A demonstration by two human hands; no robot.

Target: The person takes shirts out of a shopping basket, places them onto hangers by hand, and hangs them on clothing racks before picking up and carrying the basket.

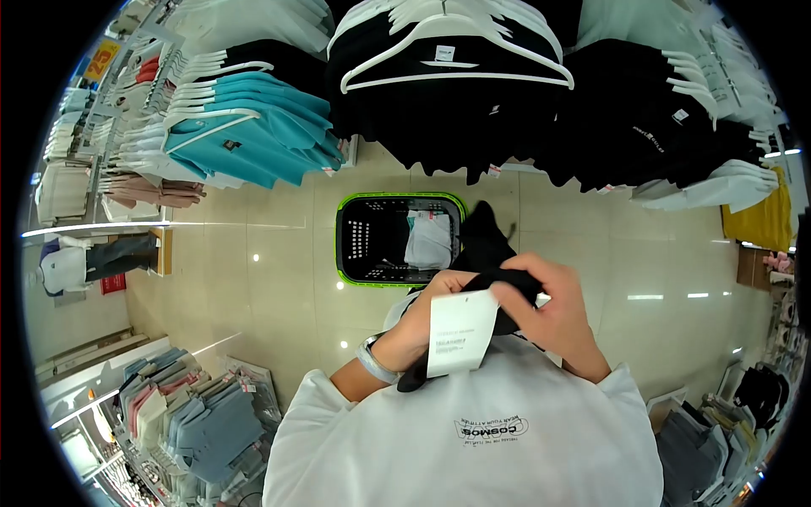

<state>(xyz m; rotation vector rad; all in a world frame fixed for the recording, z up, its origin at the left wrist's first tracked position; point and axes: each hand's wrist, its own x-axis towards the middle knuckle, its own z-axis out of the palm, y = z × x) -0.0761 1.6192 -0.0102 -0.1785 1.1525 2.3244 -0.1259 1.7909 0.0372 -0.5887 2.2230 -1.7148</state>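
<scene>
A black garment is bunched up in front of my chest, its exact kind hidden by the folds. My left hand is closed on its left side, a silvery band around the wrist. On the other side my right hand grips the cloth, thumb and fingers bent around it. A white paper tag with small print hangs between the hands, over the garment. Just beyond them, a black shopping basket with a green rim stands on the floor. Folded white clothing lies in its right half.
Black shirts on white hangers fill the rack straight ahead. Teal shirts hang to the left of them. More clothes racks stand at lower left and lower right, including grey-blue garments. A dressed mannequin is at far left.
</scene>
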